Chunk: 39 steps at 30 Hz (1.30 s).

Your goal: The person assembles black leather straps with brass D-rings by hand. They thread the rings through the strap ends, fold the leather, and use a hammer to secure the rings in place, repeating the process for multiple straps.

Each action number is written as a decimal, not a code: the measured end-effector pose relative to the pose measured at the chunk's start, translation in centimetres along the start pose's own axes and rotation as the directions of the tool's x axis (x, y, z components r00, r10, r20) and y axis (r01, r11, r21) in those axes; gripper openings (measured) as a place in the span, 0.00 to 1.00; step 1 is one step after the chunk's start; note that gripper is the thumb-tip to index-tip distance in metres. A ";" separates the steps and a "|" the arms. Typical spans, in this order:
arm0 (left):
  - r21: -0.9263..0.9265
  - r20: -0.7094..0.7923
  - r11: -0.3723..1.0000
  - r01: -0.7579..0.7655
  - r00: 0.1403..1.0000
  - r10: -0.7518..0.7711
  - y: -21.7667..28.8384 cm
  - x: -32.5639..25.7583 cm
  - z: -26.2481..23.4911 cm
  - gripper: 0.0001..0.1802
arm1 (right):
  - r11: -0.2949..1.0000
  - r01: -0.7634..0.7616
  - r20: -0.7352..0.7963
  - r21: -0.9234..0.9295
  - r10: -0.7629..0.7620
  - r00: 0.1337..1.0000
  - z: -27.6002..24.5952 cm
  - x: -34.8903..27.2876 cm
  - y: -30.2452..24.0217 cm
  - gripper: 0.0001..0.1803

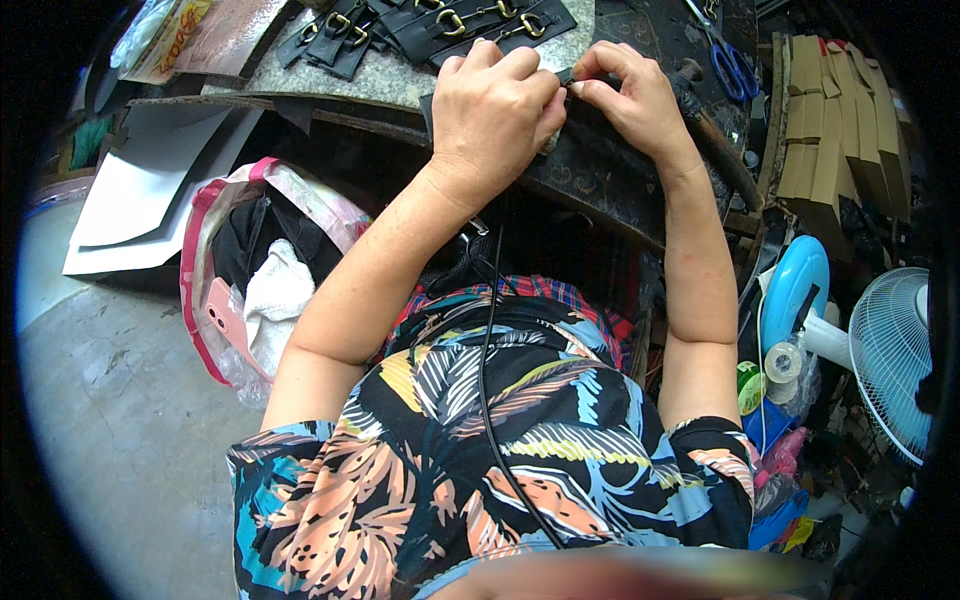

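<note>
Both my hands meet over a dark worktable [600, 170]. My left hand [490, 110] is closed, its fingers curled over a small black leather piece [566, 76] at the table's near part. My right hand [630, 95] pinches the same black piece from the right side with thumb and fingers. Most of the piece is hidden under my fingers. Just beyond my hands, several black leather straps with gold metal buckles [460, 25] lie on a grey stone slab [380, 75].
Blue-handled scissors [735, 65] lie at the table's far right. Stacked tan cardboard pieces [840, 130] stand at the right. A white fan [890, 350] and tape rolls [782, 362] sit low right. A plastic bag with cloth [260, 280] and white sheets [150, 190] are at left.
</note>
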<state>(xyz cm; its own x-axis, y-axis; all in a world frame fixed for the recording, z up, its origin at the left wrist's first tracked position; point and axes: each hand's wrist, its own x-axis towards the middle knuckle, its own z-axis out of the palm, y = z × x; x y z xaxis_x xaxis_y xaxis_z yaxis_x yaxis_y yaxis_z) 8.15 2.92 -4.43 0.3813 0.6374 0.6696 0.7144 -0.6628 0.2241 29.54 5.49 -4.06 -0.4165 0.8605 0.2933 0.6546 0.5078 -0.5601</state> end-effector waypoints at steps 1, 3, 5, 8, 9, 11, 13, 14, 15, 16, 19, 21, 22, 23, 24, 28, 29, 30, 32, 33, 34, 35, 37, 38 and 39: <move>0.001 0.016 1.000 0.005 1.000 -0.005 0.1 -0.1 -0.2 0.07 | 1.000 -0.015 -0.009 0.002 0.015 1.000 0.1 0.0 -0.1 0.07; -0.024 0.038 1.000 0.011 0.999 -0.010 0.1 -0.2 -0.5 0.05 | 0.998 -0.066 -0.022 -0.007 0.066 0.998 0.2 -0.1 -0.4 0.06; -0.068 0.049 0.998 0.015 0.999 -0.012 -0.2 -0.5 -1.0 0.04 | 0.994 -0.109 -0.039 0.009 0.109 0.993 0.0 -0.3 -0.6 0.08; -0.150 0.063 0.988 0.030 0.998 -0.021 -0.8 -1.0 -1.4 0.12 | 0.988 -0.130 -0.054 0.081 0.135 0.989 0.0 -0.6 -1.0 0.10; -0.179 0.056 0.982 0.051 0.998 -0.042 -0.9 -1.1 -1.4 0.14 | 0.987 -0.114 -0.064 0.114 0.122 0.990 0.0 -0.6 -1.1 0.09; -0.229 0.042 0.969 0.088 0.996 -0.081 -1.1 -1.3 -1.3 0.18 | 0.985 -0.094 -0.100 0.145 0.109 0.989 0.2 -0.5 -1.1 0.09; -0.276 0.046 0.953 0.128 0.992 -0.120 -1.2 -1.4 -1.2 0.21 | 0.986 -0.075 -0.133 0.149 0.095 0.987 0.4 -0.4 -1.1 0.13; -0.303 0.049 0.941 0.153 0.988 -0.144 -1.2 -1.4 -1.2 0.22 | 0.978 -0.107 -0.146 0.180 0.134 0.980 0.4 -0.3 -1.0 0.14; -0.295 0.039 0.946 0.137 0.991 -0.131 -1.2 -1.4 -1.1 0.22 | 0.967 -0.128 -0.137 0.219 0.161 0.977 0.3 -0.3 -0.9 0.15; -0.286 0.035 0.949 0.131 0.991 -0.127 -1.1 -1.3 -1.1 0.23 | 0.954 -0.188 -0.138 0.235 0.224 0.965 0.2 -0.3 -0.8 0.16; -0.266 0.040 0.956 0.124 0.992 -0.117 -1.0 -1.3 -1.2 0.23 | 0.958 -0.285 -0.170 0.019 0.284 0.944 0.0 -0.5 -0.9 0.19; -0.256 0.049 0.959 0.118 0.993 -0.109 -1.0 -1.3 -1.3 0.23 | 0.963 -0.220 -0.255 -0.154 0.177 0.951 0.1 -0.5 -1.0 0.19; -0.252 0.054 0.961 0.114 0.993 -0.103 -1.0 -1.3 -1.3 0.24 | 0.963 -0.206 -0.269 -0.172 0.155 0.950 0.1 -0.5 -1.2 0.18; -0.251 0.047 0.962 0.108 0.994 -0.100 -1.0 -1.4 -1.3 0.24 | 0.963 -0.191 -0.283 -0.190 0.133 0.950 0.2 -0.5 -1.3 0.18; -0.254 0.059 0.960 0.113 0.993 -0.102 -1.0 -1.4 -1.3 0.24 | 0.975 -0.166 -0.237 -0.145 0.129 0.963 0.3 -0.6 -1.5 0.17; -0.338 0.051 0.935 0.104 0.994 -0.092 -1.4 -1.6 -1.5 0.25 | 0.991 -0.054 -0.091 -0.120 0.044 0.995 0.2 -0.5 -2.0 0.14; -0.369 0.050 0.925 0.096 0.995 -0.083 -1.7 -1.7 -1.7 0.25 | 0.988 -0.019 -0.063 -0.154 0.009 0.998 0.2 -0.5 -2.1 0.13; -0.335 0.017 0.939 0.076 0.997 -0.075 -2.0 -2.0 -2.1 0.25 | 0.989 -0.024 -0.037 -0.147 0.019 0.999 0.1 -0.4 -2.2 0.12; -0.250 -0.043 0.967 0.042 0.998 -0.054 -2.7 -2.9 -3.3 0.25 | 0.987 0.007 -0.082 -0.161 -0.021 0.996 0.2 -0.4 -2.4 0.11; -0.167 -0.060 0.985 0.052 0.996 -0.063 -3.1 -3.4 -3.8 0.23 | 0.987 0.022 -0.106 -0.162 -0.039 0.994 0.5 -0.3 -2.6 0.11; -0.088 -0.057 0.992 0.094 0.993 -0.100 -3.3 -4.0 -4.3 0.23 | 0.986 0.068 -0.134 -0.151 -0.088 0.987 0.7 -0.2 -2.8 0.10; -0.013 -0.068 0.990 0.137 0.988 -0.138 -3.4 -4.6 -4.8 0.23 | 0.983 0.116 -0.163 -0.141 -0.138 0.977 0.9 -0.1 -3.0 0.11; -0.042 -0.088 0.985 0.166 0.982 -0.169 -4.0 -5.1 -5.1 0.22 | 0.976 0.183 -0.155 -0.114 -0.200 0.967 1.2 0.2 -3.3 0.11; -0.076 -0.099 0.982 0.174 0.978 -0.181 -4.2 -5.3 -5.2 0.22 | 0.975 0.202 -0.115 -0.097 -0.212 0.970 1.3 0.3 -3.4 0.12; -0.111 -0.105 0.976 0.187 0.974 -0.199 -4.4 -5.5 -5.1 0.22 | 0.972 0.218 -0.075 -0.090 -0.224 0.972 1.3 0.3 -3.6 0.13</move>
<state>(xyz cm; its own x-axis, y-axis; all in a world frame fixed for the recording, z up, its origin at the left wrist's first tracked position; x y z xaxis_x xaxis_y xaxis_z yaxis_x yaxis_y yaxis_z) -0.06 0.31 -5.43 0.1680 0.7115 0.6823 0.7038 -0.5712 0.4224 26.24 3.89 -2.95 -0.5043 0.7252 0.4687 0.6024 0.6844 -0.4108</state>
